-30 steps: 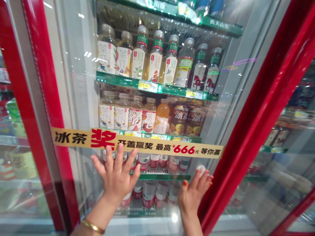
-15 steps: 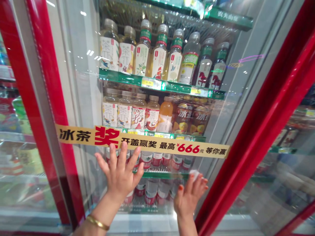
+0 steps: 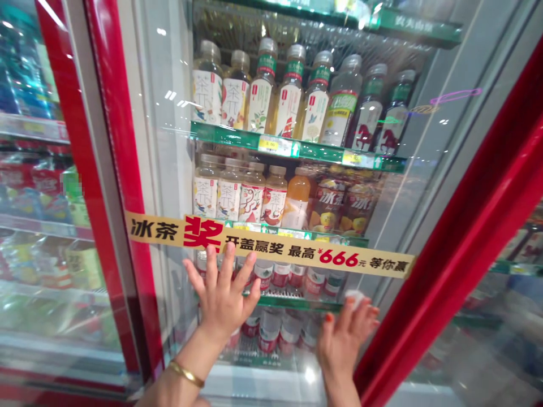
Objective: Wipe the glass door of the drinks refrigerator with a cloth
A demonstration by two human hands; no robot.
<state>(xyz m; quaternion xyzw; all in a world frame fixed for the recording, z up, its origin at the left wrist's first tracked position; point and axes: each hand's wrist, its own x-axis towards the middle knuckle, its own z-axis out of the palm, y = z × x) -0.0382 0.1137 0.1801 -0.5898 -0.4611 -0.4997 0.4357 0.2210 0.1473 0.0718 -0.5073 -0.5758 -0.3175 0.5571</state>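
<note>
Both my hands rest on the glass door [image 3: 169, 169] of a red-framed drinks fridge. My left hand [image 3: 223, 299] lies flat on the glass with its fingers spread, just below a yellow promotional strip [image 3: 271, 249], and holds nothing. A gold bangle [image 3: 186, 373] is on that wrist. My right hand [image 3: 345, 336] is lower right, close to the red door frame [image 3: 458, 254]. Its fingers point up and press a small white cloth or wipe [image 3: 355, 295] against the glass.
Behind the glass, green shelves [image 3: 297, 150] carry rows of tea and juice bottles [image 3: 263, 93], with water bottles [image 3: 271, 330] on the lower shelves. Another red-framed fridge door [image 3: 106, 169] stands to the left, with blurred packs behind it. More chilled shelves show at the far right.
My view has swung left, so the fridge sits further right in the picture. My right hand slid a little left along the glass with the white cloth. My left hand stayed flat in place.
</note>
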